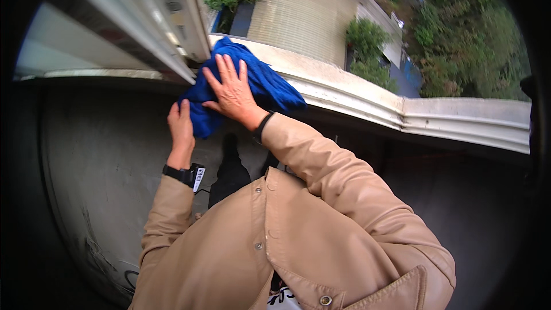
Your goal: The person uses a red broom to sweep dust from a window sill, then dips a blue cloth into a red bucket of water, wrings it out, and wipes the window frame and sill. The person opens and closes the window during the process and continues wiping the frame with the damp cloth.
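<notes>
A blue cloth (267, 82) lies bunched over the white window sill track (335, 90), close to the edge of a sliding window frame (189, 17). On top of the cloth rests my right hand (232, 90), flat, with its fingers spread. My left hand (181, 125) is at the cloth's lower left edge, thumb and fingers together around its border; part of its grip is hidden. Both wrists wear black bands, and a small device with a printed label (198, 178) sits at the left one.
Glass panes (86, 47) stand to the left of the cloth. The sill bends at a corner (402, 114) on the right. Beyond it, far below, are a ribbed roof (301, 13) and trees (465, 30). A grey floor (107, 172) lies under me.
</notes>
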`<state>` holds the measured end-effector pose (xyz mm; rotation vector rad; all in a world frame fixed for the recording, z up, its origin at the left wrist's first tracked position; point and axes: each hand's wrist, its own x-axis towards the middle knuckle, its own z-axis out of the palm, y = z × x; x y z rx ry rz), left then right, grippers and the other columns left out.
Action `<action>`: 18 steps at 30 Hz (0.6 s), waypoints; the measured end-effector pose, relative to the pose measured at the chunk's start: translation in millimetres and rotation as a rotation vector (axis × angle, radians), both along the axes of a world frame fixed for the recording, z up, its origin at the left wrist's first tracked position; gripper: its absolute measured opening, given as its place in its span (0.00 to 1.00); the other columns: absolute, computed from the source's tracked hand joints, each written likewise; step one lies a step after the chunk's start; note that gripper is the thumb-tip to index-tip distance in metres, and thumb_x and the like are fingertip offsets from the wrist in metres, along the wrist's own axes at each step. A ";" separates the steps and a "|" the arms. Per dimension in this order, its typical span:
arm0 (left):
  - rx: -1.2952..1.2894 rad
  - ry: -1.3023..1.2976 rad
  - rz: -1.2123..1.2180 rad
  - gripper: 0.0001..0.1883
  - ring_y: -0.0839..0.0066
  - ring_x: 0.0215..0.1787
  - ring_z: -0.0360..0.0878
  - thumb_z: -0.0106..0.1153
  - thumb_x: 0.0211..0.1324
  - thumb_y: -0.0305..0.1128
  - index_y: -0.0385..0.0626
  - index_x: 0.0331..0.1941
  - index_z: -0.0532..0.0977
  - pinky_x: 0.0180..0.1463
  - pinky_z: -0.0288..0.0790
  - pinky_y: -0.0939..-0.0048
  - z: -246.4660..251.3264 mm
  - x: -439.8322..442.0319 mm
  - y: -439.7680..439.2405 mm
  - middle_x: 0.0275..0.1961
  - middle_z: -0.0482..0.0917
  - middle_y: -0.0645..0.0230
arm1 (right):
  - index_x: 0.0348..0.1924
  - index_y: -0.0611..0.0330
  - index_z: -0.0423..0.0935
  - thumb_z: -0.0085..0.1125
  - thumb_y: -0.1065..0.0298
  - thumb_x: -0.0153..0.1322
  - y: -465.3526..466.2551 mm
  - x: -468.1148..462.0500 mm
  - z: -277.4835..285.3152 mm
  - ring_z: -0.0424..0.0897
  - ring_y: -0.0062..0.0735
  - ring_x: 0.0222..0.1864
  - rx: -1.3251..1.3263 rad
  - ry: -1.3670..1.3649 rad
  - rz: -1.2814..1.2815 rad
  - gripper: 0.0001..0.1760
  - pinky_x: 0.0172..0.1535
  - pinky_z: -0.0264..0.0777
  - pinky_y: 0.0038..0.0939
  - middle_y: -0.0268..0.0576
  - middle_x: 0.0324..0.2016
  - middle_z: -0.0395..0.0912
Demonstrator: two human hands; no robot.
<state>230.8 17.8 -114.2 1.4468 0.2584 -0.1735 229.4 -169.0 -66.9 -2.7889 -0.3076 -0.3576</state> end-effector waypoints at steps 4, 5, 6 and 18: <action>0.100 -0.047 -0.039 0.16 0.81 0.42 0.74 0.50 0.71 0.39 0.35 0.48 0.76 0.48 0.70 0.75 11.1 -1.6 -8.6 0.42 0.81 0.67 | 0.63 0.40 0.70 0.69 0.46 0.58 -13.2 8.1 -1.1 0.54 0.51 0.71 -0.082 -0.027 -0.016 0.40 0.68 0.42 0.68 0.49 0.68 0.60; 0.136 -0.037 -0.057 0.17 0.80 0.41 0.75 0.50 0.71 0.40 0.35 0.47 0.76 0.48 0.71 0.74 14.9 -2.0 -13.4 0.41 0.81 0.67 | 0.63 0.41 0.70 0.67 0.47 0.60 -15.9 7.3 -3.1 0.55 0.50 0.71 -0.060 -0.014 -0.007 0.38 0.69 0.41 0.66 0.48 0.67 0.60; 0.224 -0.075 -0.088 0.18 0.80 0.39 0.75 0.49 0.71 0.41 0.35 0.46 0.77 0.47 0.71 0.74 18.2 -3.6 -22.1 0.40 0.82 0.67 | 0.64 0.42 0.70 0.67 0.48 0.61 -20.1 5.1 -5.5 0.55 0.49 0.71 -0.057 -0.066 -0.012 0.38 0.69 0.43 0.63 0.47 0.68 0.60; 0.454 -0.395 -0.749 0.13 0.48 0.32 0.79 0.56 0.64 0.38 0.37 0.36 0.75 0.36 0.71 0.56 46.9 -85.1 -235.1 0.31 0.79 0.46 | 0.59 0.58 0.72 0.71 0.57 0.57 -222.6 -172.7 6.1 0.62 0.47 0.69 -0.109 0.013 -0.360 0.37 0.68 0.53 0.51 0.48 0.66 0.63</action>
